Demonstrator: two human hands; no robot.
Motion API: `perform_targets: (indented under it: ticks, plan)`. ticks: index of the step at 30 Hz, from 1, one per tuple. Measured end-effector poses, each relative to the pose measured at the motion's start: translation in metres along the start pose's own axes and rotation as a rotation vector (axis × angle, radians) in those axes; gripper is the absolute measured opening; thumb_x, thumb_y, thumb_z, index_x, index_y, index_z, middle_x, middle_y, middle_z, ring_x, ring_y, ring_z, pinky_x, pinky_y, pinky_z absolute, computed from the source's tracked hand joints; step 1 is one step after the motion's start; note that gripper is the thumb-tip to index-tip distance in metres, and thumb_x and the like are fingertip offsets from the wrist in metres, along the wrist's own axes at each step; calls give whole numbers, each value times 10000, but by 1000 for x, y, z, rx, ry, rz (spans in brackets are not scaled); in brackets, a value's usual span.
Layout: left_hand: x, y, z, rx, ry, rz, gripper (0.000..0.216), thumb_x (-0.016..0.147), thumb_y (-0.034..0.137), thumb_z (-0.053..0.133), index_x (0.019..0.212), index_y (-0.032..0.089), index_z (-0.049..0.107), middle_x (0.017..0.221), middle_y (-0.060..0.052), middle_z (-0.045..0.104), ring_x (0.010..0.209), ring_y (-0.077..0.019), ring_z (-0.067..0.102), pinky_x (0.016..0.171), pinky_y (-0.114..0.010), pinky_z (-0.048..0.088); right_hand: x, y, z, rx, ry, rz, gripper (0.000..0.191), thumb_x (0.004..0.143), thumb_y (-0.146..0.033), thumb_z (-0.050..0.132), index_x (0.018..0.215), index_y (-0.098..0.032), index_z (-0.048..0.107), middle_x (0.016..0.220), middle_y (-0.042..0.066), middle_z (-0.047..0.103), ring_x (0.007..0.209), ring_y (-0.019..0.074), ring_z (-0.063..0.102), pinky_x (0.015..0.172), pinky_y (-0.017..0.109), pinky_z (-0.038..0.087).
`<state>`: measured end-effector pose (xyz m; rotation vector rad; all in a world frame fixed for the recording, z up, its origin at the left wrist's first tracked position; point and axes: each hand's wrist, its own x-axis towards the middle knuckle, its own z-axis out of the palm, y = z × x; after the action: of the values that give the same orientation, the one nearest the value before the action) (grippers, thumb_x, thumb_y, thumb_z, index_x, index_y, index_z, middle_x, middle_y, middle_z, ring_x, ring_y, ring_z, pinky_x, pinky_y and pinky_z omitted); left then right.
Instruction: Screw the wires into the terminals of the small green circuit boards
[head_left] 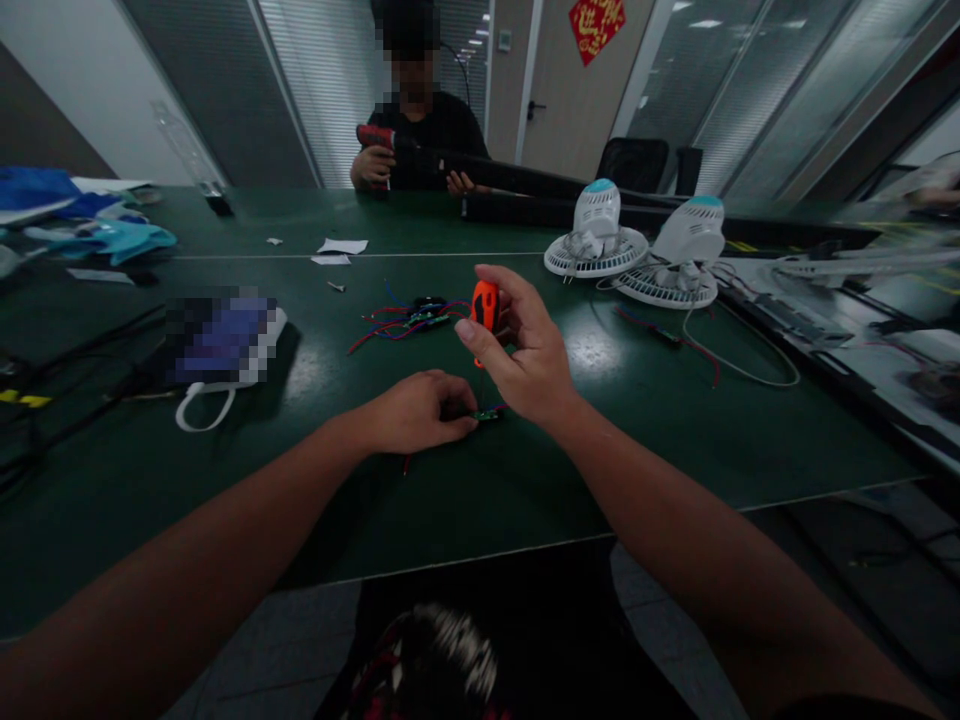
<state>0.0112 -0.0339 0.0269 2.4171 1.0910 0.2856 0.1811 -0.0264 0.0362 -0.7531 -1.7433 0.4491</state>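
My right hand (529, 350) is closed around the orange and black handle of a screwdriver (486, 304), held upright. Its thin shaft points down at a small green circuit board (487, 414) on the table. Whether the tip touches the board I cannot tell. With thumb and fingers, my left hand (416, 412) pinches the board's left end against the tabletop. A red wire (407, 464) sticks out below my left hand. Beyond my hands lies a bunch of circuit boards with red and blue wires (420, 318). Another wired board (664, 335) rests to the right.
Two white fans (596, 250) lie face down at the back right of the green table (337, 530). A blurred device with a white strap (206, 408) and cables are at left. Across the table, a person (442, 130) holds a red power tool (375, 138) against a long black bar.
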Motion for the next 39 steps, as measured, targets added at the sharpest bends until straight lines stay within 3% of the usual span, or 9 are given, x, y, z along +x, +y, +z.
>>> perform_targets:
  ticks: [11,17,25,32,39]
  plan:
    - [0,-4,2,-10,11,18,220,829,355,594,929,175,670,737,1,617,666,-139,580,622,-262,430,0,7,1,190,83,-30,367,881,-207,530,1222,-285,418,893,-18,545,745,118,549,641,289,510]
    - [-1,0,0,-17,7,-4,198,819,330,597,905,169,673,728,5,614,644,-130,576,613,-262,428,1,5,2,259,89,-19,259,936,-387,542,1153,-289,439,782,-52,529,633,82,549,565,252,477]
    - [0,1,0,-45,18,26,164,822,300,599,860,162,681,718,9,600,643,-123,562,617,-257,435,0,6,3,235,127,-55,298,964,-415,495,1225,-300,407,747,-53,563,663,100,603,597,278,495]
    - [-2,-1,4,-9,84,79,168,837,301,605,890,164,686,872,-32,594,774,-153,585,696,-283,470,-1,6,2,190,129,-74,261,968,-398,492,1202,-287,459,777,-39,577,701,107,617,623,291,506]
    - [-1,-2,5,60,129,129,137,854,261,565,878,154,648,846,-44,586,788,-179,578,721,-322,487,0,8,3,174,162,-69,270,966,-414,492,1202,-288,455,826,-32,598,714,100,629,633,284,512]
